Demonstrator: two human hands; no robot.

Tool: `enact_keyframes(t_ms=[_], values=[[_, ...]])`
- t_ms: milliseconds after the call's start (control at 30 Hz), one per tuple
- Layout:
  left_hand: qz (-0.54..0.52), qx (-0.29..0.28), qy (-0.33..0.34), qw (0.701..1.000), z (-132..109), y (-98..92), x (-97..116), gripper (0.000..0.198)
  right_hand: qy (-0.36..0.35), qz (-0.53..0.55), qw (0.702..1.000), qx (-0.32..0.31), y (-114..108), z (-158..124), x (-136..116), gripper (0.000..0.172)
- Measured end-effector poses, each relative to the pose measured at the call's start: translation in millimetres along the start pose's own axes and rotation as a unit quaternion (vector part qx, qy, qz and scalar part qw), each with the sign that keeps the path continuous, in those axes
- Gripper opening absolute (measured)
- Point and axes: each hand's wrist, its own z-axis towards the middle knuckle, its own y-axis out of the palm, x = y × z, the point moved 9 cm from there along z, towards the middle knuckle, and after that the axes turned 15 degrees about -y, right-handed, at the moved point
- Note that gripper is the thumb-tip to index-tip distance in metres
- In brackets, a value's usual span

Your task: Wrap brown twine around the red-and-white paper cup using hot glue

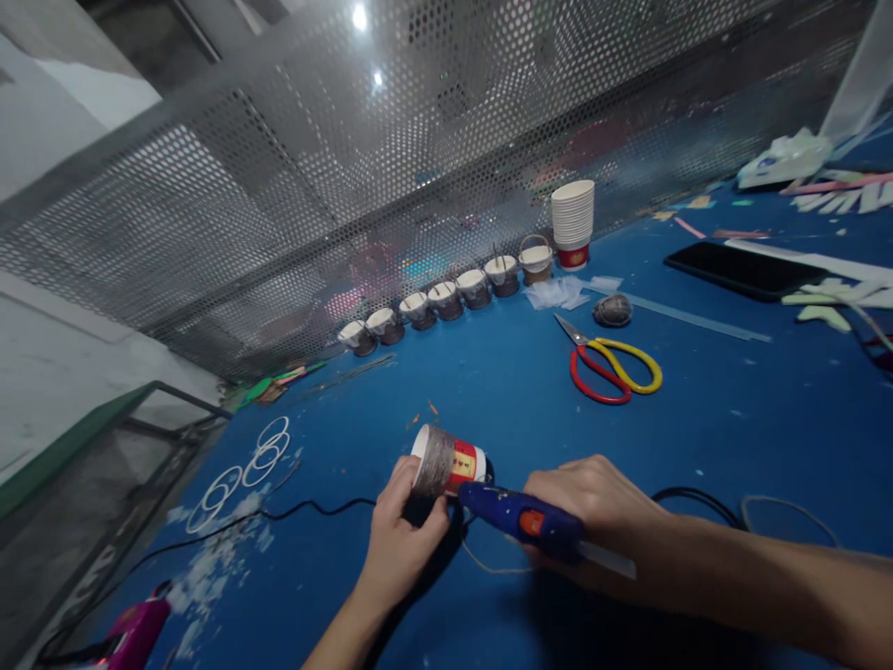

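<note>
My left hand [403, 530] is closed around a small paper cup [446, 460] lying on its side, white and red, partly wound with brownish twine. My right hand [593, 507] grips a blue glue gun [520, 516] with an orange trigger; its nozzle points at the cup's red part. A clear glue stick juts from the gun's back. A thin loose twine strand trails below the gun on the blue table [732, 419].
Red-and-yellow scissors [614, 368] lie mid-table near a twine ball [612, 310]. A row of several twine-wrapped cups [446, 300] and a cup stack [573, 223] stand by the perforated metal wall. A black phone [743, 270], white rings [244, 470], a black cord and a pink glue gun [132, 637] lie around.
</note>
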Motion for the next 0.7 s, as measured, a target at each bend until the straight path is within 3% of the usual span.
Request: enact_keyframes(t_ms=[133, 300, 533, 700], values=[[-0.006, 0.001, 0.007, 1.000, 0, -3.1, 2, 0.009, 0.109, -0.002, 0.994, 0.003, -8, -1, 18, 0.026], [-0.015, -0.011, 0.035, 0.999, 0, -3.2, 7, 0.010, 0.224, 0.056, 0.973, 0.003, -15, -5, 30, 0.030], [-0.028, -0.029, 0.038, 0.998, -1, -2.7, 0, 0.011, 0.222, 0.077, 0.972, -0.027, -13, -4, 27, 0.033], [-0.032, -0.040, 0.031, 0.998, 0, -3.1, -2, 0.012, 0.244, 0.119, 0.962, -0.006, -17, -7, 32, 0.033]])
